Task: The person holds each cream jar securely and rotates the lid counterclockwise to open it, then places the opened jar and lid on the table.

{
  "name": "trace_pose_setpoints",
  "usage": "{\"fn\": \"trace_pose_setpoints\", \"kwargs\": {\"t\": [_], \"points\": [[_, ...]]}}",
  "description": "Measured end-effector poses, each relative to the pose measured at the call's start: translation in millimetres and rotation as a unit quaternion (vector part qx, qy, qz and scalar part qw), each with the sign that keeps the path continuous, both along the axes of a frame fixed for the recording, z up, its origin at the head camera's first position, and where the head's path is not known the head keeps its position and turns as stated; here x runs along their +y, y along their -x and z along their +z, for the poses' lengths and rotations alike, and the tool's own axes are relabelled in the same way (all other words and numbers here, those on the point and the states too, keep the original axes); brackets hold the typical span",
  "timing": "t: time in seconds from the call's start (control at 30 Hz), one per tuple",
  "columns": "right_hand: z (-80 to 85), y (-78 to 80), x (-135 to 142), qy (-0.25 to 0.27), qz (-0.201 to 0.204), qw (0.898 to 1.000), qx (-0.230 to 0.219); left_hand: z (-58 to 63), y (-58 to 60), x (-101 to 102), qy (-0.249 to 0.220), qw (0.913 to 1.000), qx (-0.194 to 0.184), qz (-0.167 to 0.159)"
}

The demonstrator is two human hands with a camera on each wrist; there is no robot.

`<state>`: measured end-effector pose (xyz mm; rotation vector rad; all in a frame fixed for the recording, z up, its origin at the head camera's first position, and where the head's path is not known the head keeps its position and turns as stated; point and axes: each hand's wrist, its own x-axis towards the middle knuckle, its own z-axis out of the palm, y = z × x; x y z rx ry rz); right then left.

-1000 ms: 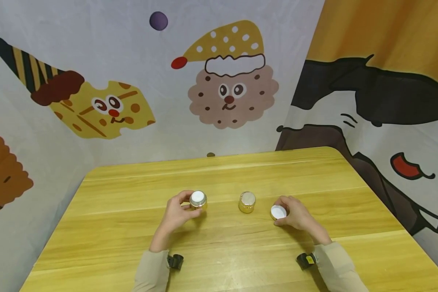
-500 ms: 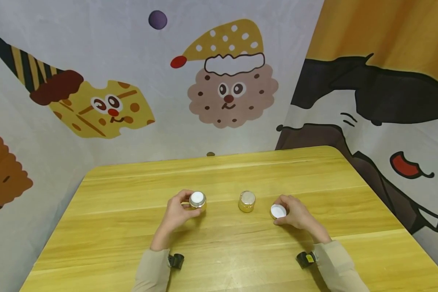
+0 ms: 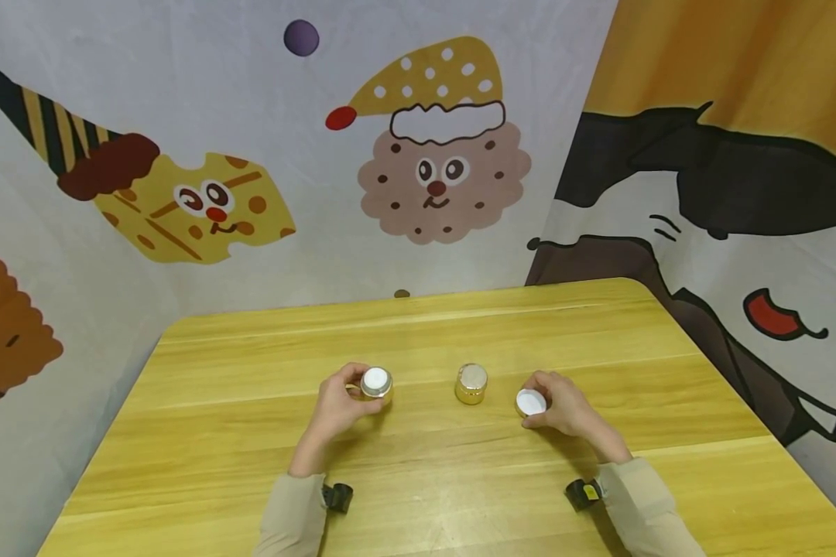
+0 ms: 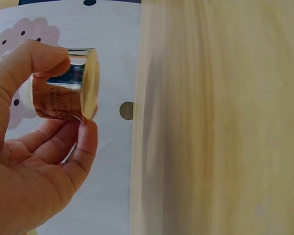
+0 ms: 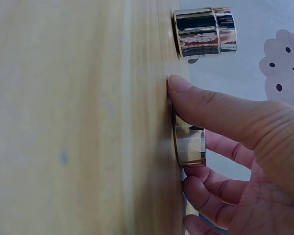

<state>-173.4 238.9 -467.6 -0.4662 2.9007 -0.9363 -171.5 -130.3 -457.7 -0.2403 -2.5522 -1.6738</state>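
My left hand [image 3: 337, 404] grips a gold cosmetic cream jar [image 3: 376, 382] between thumb and fingers, its lid off and its white top showing. The left wrist view has this shiny jar [image 4: 63, 90] held a little above the table, with a gap under its base. To the right, my right hand [image 3: 563, 406] pinches the round gold lid [image 3: 531, 403], its white inside facing up. In the right wrist view the lid [image 5: 190, 147] lies at the tabletop, partly covered by the thumb. A second gold jar [image 3: 471, 384], with its lid on, stands upright between the hands.
The wooden table [image 3: 418, 472] has rounded far corners. Behind it hangs a pale cloth [image 3: 251, 286] printed with cartoon faces. Small black devices are strapped at both wrists, below beige sleeves [image 3: 292, 510].
Very little differs. The jar in my left hand has shifted slightly down and left in the head view. My right hand, the lid and the second jar stay in place.
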Motion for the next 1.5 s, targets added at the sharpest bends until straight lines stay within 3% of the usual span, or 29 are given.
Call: {"fn": "trace_pose_setpoints", "kwargs": {"t": [0.5,0.9,1.5], "points": [[0.4,0.9,0.7,-0.006,0.003,1.0,0.001,-1.8,-1.1,-0.2,0.078,0.9965,-0.027,0.011],[1.7,-0.8,0.0,-0.001,0.002,1.0,-0.004,-0.3,-2.6,0.5,0.09,0.9944,-0.054,0.01],[2.6,-1.3,-1.0,0.002,0.001,1.0,-0.006,-0.7,-4.2,-0.1,0.098,0.9929,-0.066,-0.001]]}}
